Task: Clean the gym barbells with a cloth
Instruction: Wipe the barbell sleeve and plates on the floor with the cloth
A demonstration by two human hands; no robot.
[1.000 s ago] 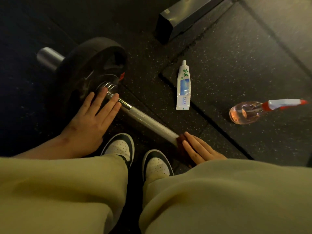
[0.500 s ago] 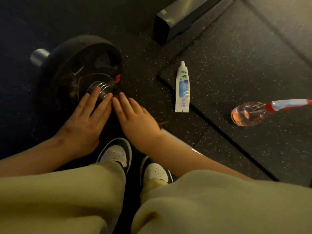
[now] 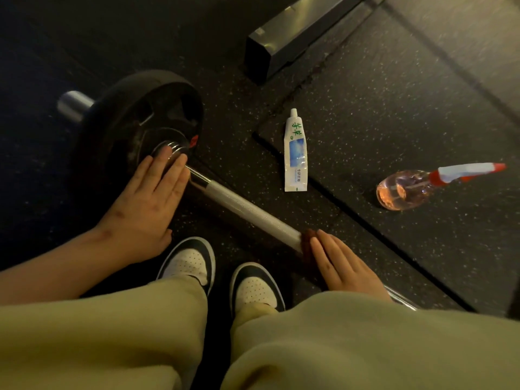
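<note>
On the dark floor the barbell lies slantwise. The left hand rests flat, fingers straight, at the collar by the black plate. The right hand, fingers straight and together, presses a dark red cloth onto the bar, hiding most of it. Trousers cut off the bar's near end. A tube and a spray bottle lie beyond.

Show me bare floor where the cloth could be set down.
Free: mat between tube and spray bottle; wider stretch beyond the bottle, right of the metal beam. Crowded: around the shoes and bar.
</note>
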